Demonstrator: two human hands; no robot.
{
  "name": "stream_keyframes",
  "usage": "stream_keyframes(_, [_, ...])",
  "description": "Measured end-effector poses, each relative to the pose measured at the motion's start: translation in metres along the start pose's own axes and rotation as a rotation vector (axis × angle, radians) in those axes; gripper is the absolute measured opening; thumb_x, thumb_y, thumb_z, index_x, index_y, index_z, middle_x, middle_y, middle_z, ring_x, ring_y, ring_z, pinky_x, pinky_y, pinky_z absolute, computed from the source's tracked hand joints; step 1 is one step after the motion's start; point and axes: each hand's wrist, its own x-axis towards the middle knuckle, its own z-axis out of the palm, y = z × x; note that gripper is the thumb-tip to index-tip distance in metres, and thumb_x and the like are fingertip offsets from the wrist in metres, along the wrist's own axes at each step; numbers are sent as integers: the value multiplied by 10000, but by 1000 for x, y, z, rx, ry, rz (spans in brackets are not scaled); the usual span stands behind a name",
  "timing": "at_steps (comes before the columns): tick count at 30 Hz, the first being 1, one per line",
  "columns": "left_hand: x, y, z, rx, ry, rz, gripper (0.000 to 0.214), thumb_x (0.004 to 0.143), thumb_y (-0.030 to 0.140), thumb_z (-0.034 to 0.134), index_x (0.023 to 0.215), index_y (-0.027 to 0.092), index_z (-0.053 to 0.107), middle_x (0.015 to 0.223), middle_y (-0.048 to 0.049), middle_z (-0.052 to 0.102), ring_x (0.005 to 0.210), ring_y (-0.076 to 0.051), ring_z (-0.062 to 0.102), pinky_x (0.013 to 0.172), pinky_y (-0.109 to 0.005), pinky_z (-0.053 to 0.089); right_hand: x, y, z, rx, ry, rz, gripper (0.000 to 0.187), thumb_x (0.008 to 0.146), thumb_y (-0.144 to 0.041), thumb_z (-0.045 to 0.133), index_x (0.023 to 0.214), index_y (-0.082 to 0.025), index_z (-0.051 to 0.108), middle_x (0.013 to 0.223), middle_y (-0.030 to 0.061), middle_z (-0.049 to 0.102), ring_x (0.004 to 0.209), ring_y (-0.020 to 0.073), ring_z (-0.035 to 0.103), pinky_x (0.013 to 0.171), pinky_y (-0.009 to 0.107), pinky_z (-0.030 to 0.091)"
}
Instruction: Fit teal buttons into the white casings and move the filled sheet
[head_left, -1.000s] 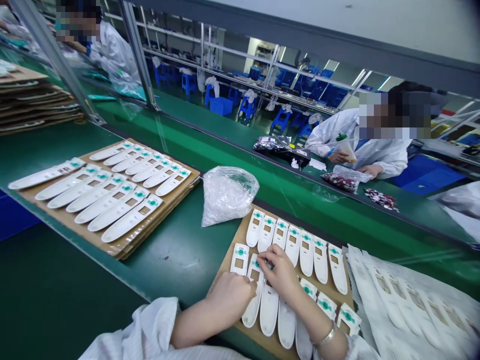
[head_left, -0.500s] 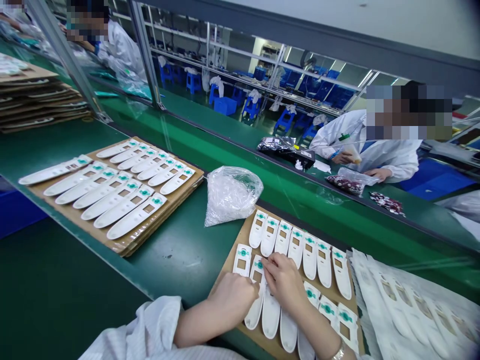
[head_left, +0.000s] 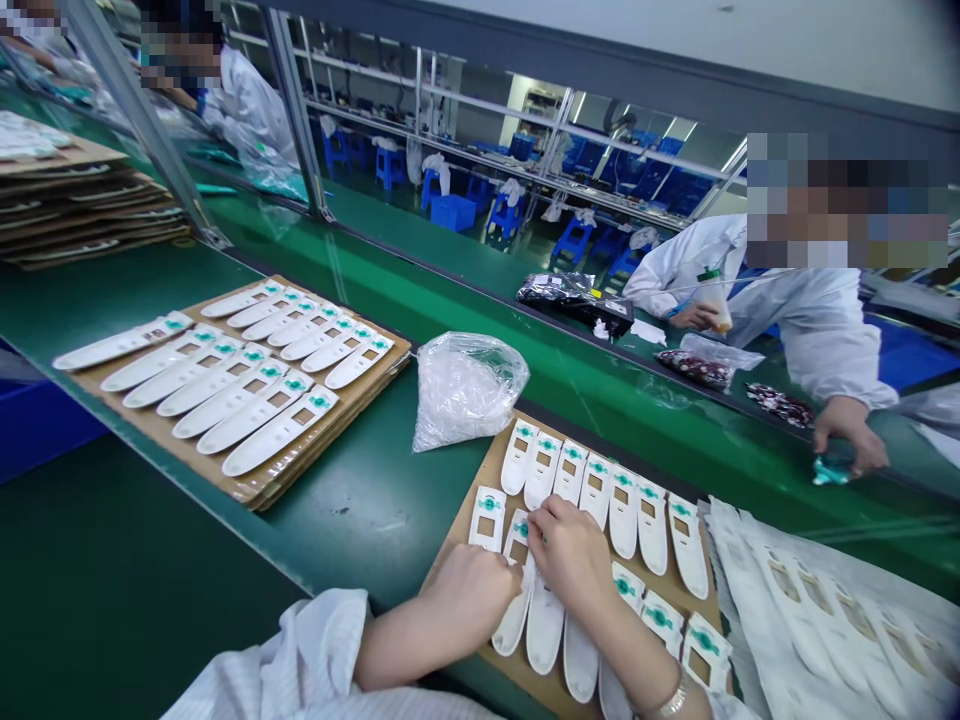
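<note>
- Hands close together, just beside each other, low in view: left hand [head_left: 469, 597] lies over the lower part of a white plastic casing [head_left: 516, 548], right hand [head_left: 568, 560] at its upper end, fingertips [head_left: 534, 527] near a teal marking. Exact grip hidden by the fingers; cannot tell whether either hand is clamped on it.
- That casing lies on a brown cardboard sheet [head_left: 457, 540] on the green bench [head_left: 352, 500], in the row nearest the person.
- Done, as it looks: seven long casings stand side by side along the sheet's far row, each with a teal marking and a small window. A stacked cardboard pile [head_left: 247, 470] to the left carries more of the same in neat rows.
- Left, as it looks: the near row is mixed. Rounded white bodies [head_left: 544, 630] lie below the hands; separate square-ended window pieces [head_left: 661, 622] sit at the row's right end and one [head_left: 487, 518] at its left.
- Nearby: clear plastic bag [head_left: 466, 392] of white contents beyond the sheet; white sheeting [head_left: 817, 610] with window-shaped outlines to the right.
- Across the bench, a co-worker's hand [head_left: 851, 430] rests on a small teal piece [head_left: 829, 472].
</note>
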Motion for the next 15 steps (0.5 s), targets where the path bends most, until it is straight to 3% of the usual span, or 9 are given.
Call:
stream_keyframes(5, [1,2,-1,7,-2,14,294,838,231,372,828,122,644,759,-119,667,684,-265,615,560,-329,431,3,-1,-4,-62,-59,-32,230,844,-151,428,697,-183,602,772,33,549,717,161,516,660,309,311])
stream_keyframes(15, [-1,6,-6,25,13,33,252,808,158,392,813,118,641,749,-122,663,661,-257,617,539,-321,418,5,-4,-3,-86,-60,-64,222,814,-107,450,662,-175,597,762,40,551,722,172,519,655,323,299])
